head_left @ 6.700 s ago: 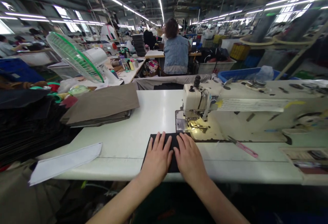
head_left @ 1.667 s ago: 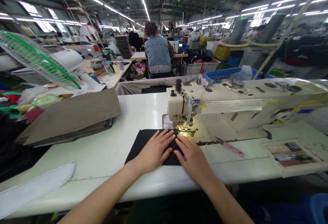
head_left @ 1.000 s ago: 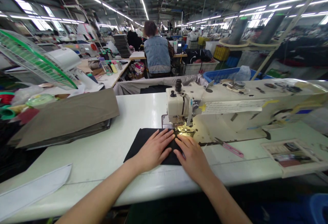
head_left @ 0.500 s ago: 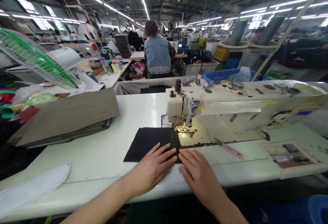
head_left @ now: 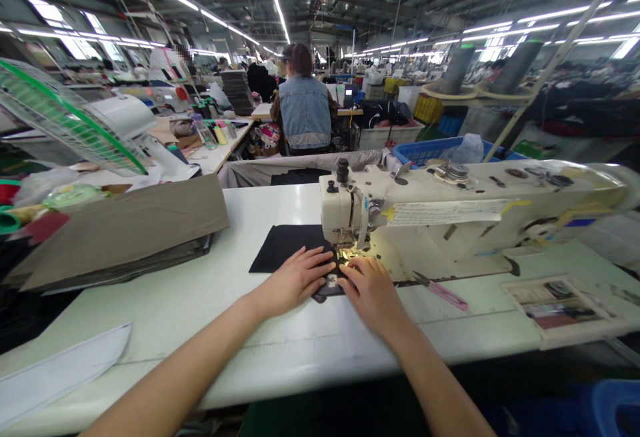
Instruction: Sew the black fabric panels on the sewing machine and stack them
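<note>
A piece of black fabric point(head_left: 285, 247) lies flat on the white table, its right edge under the head of the sewing machine point(head_left: 345, 207). My left hand point(head_left: 295, 280) rests on the fabric's near right part with its fingers stretched out. Close beside it, my right hand point(head_left: 370, 290) lies low at the machine's lit metal plate, fingertips at the fabric's right edge. Its fingers are extended, and I see nothing gripped in them. The needle area is partly hidden behind the fingers and the presser parts.
Pink-handled thread snips point(head_left: 443, 292) lie right of my right hand. A small parts tray point(head_left: 555, 304) sits farther right. Grey-brown fabric pieces point(head_left: 135, 230) are stacked at left, near a green-rimmed fan point(head_left: 70, 114). A white curved panel point(head_left: 65, 370) lies front left. A person point(head_left: 305, 107) sits ahead.
Both hands and the black fabric have moved away from me, deeper under the machine head. The near part of the machine plate now shows between my hands. The person ahead has turned their head.
</note>
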The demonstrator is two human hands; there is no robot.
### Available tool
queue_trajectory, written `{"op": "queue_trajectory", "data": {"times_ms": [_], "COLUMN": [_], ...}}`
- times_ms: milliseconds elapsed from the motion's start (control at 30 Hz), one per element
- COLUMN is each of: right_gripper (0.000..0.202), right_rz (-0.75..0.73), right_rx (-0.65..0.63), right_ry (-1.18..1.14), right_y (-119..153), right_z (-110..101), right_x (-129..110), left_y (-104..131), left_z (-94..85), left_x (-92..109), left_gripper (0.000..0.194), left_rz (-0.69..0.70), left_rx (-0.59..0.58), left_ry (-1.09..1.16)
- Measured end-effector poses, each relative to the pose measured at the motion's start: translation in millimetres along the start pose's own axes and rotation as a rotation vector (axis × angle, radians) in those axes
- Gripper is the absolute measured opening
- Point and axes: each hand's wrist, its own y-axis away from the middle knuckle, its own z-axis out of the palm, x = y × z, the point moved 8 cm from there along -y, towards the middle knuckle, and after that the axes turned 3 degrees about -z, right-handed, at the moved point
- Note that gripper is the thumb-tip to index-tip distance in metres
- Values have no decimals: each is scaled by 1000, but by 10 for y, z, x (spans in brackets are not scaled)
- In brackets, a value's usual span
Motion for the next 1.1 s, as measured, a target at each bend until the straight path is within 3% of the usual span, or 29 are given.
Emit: {"op": "queue_trajectory", "data": {"times_ms": [267, 567, 833, 1033, 1100], "right_gripper": [17, 29, 28, 27, 27], "right_rz": [4, -23, -39, -60, -59], "right_rx": [15, 71, 90, 111, 122], "right_ry": [-40, -135, -137, -142, -136], "right_y": [48, 215, 241, 275, 328], "right_z": [-16, -34, 7, 13, 11], "right_x": [-3, -53, -45, -27, -28], "left_y": [-206, -179, -133, -98, -31], "left_z": [-47, -69, -42, -31, -7], "left_x": [-245, -205, -231, -465, -448], "left_gripper": [42, 42, 42, 71, 70], "left_rz": [-56, -63, -84, -406, -427], "left_rx": [11, 48, 60, 168, 151], "left_ry": [-17, -18, -29, -161, -176]}}
